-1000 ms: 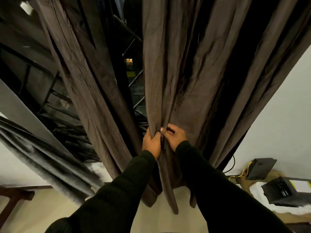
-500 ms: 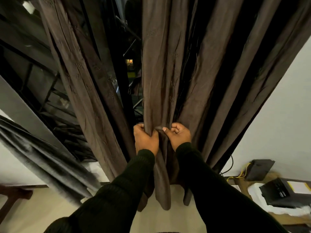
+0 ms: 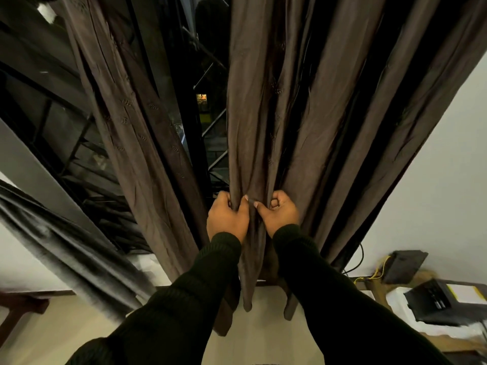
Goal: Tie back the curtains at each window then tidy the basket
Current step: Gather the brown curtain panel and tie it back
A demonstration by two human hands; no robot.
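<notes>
Stage: early, curtain gathered centre, not yet tied | left hand and right hand both clutch its folds | left curtain loose; basket unseen

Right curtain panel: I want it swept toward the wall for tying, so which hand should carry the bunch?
Probably the right hand: it grips the brown curtain on the wall side; left hand sits windowward.

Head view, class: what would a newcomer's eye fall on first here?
Two hands at centre, the left hand and right hand, gripping a gathered fold of the brown curtain. Left of it, a second brown curtain hangs across the dark window.
</notes>
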